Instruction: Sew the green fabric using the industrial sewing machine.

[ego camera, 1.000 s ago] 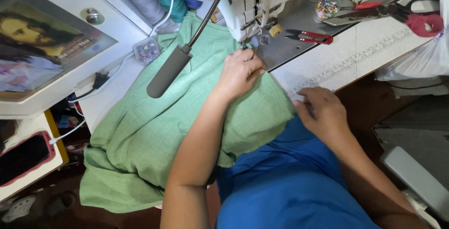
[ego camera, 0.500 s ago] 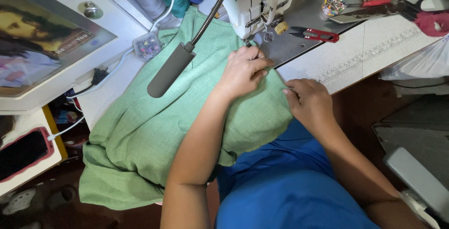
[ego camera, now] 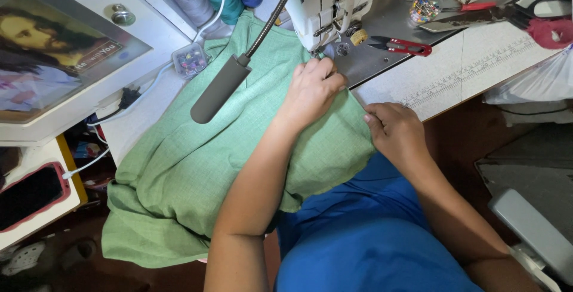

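Green fabric (ego camera: 197, 167) spills off the table's near-left edge – its far corner sits under the sewing machine (ego camera: 325, 5). Left hand (ego camera: 313, 89) presses flat on it, fingers together, by the needle; right hand (ego camera: 397, 131) pinches the cloth's right edge.

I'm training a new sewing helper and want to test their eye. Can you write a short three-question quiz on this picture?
1. True or false: the left hand rests on the green fabric close to the sewing machine.
2. What does the right hand grip? A) the fabric's edge B) the red-handled snips C) a thread cone
3. What grey thing hangs over the fabric on a bendy neck?

Key
1. True.
2. A; the snips lie untouched on the machine's metal plate.
3. The lamp.
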